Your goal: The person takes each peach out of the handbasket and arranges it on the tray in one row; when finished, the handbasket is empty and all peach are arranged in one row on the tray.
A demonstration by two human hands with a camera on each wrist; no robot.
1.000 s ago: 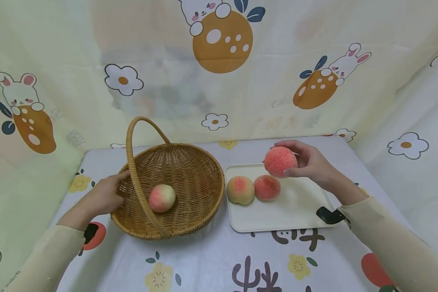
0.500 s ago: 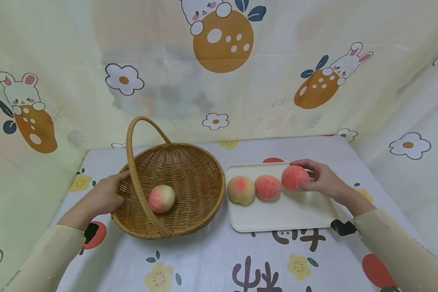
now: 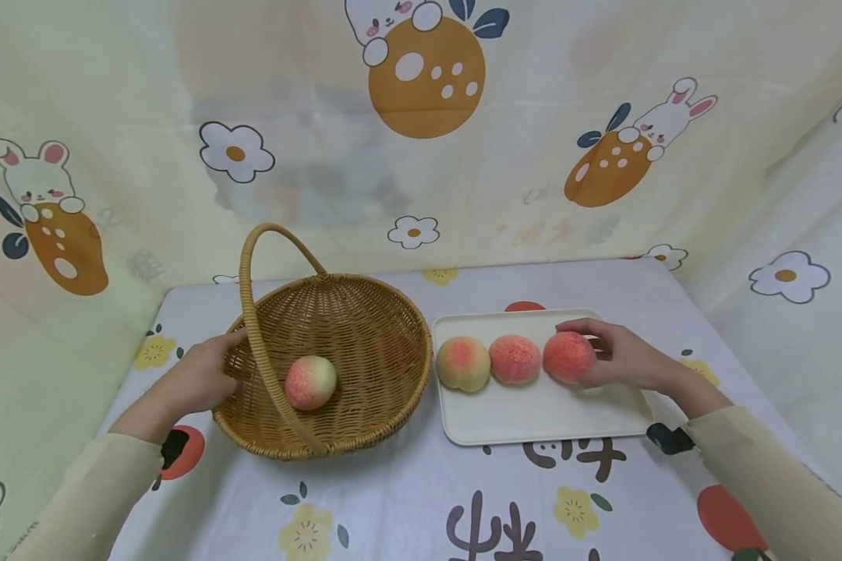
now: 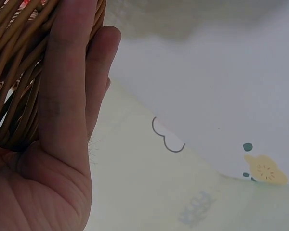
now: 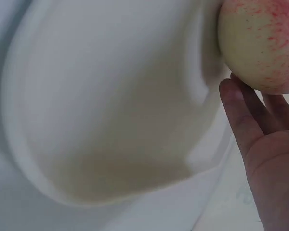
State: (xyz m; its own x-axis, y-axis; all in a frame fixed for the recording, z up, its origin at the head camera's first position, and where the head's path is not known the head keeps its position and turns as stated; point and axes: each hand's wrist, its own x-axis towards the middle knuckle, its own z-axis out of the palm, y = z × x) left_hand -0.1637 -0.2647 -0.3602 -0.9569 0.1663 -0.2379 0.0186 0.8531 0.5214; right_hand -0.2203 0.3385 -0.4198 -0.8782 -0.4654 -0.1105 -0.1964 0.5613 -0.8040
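Note:
My left hand point(image 3: 199, 378) grips the left side of a brown wicker basket point(image 3: 372, 335) with a tall arched handle. In the left wrist view, the fingers point(image 4: 67, 96) lie along the outside of the weave point(image 4: 19, 72). One pink and pale peach point(image 3: 312, 382) sits inside the basket. My right hand point(image 3: 624, 357) holds a pink peach point(image 3: 568, 357) down at the right end of a row on the white tray point(image 3: 533, 417). To its left are another pink peach point(image 3: 514, 360) and a yellowish peach point(image 3: 463, 364). The right thumb is mostly hidden.
The basket and tray stand side by side on a table with a printed white cloth point(image 3: 393, 506). Behind and at both sides hangs a patterned curtain point(image 3: 309, 187). The basket's handle point(image 3: 249, 296) arches high above its rim.
My right hand has moved right and down, lowering its peach from above the tray to the row's right end. The left hand and basket have stayed in place.

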